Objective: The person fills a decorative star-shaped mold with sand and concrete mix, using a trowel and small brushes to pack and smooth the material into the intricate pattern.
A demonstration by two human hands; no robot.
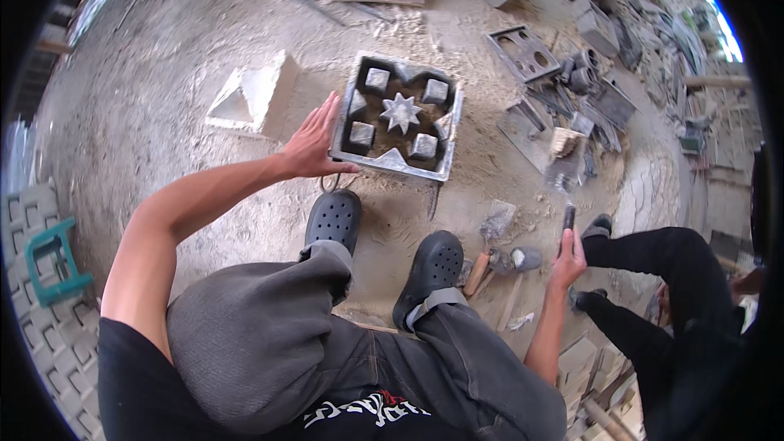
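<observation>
A square grey mould [392,162] lies on the dusty floor in front of my feet. Inside it stand several square blocks and a star-shaped piece [401,113] at the centre. My left hand [314,144] is spread flat against the mould's left side, thumb toward its near corner. Off to the right, my right hand [569,260] is closed around the dark handle of a trowel [568,216]. Its blade points away from me, close to a tan block [565,142].
Left of the mould sits a pale cast block [260,96]. A metal plate with round holes [524,54] and piled tools lie to the right. A wooden-handled tool [477,273] rests beside my right shoe. Another person's legs [653,253] reach in from the right. A green stool [57,261] stands far left.
</observation>
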